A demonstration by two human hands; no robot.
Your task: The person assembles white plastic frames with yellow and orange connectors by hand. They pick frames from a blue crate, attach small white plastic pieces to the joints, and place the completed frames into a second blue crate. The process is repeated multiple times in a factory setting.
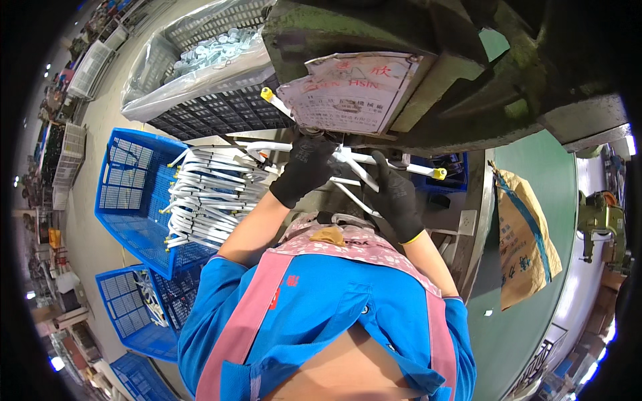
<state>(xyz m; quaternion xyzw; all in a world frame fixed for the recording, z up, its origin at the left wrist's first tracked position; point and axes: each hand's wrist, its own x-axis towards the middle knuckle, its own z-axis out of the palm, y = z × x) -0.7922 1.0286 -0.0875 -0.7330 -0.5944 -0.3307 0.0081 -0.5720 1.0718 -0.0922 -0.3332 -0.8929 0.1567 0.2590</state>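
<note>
At right, a brown sack [528, 244] with a blue stripe rests against a green surface [535, 160]; a green machine [600, 224] stands farther right. Far left are pale crates [92, 70]; near left, a blue crate [137, 376].

Bright blue shirt [321, 287] worn, short-sleeved, open at the collar, small buttons noted on the placket. Red marking [292, 281] seen on the chest. Pink apron [301, 242] worn over it, white-patterned, straps [234, 334] broad and plain. Hands covered by black gloves [294, 184], grey-printed; right cuff [414, 237] edged in yellow.
</note>
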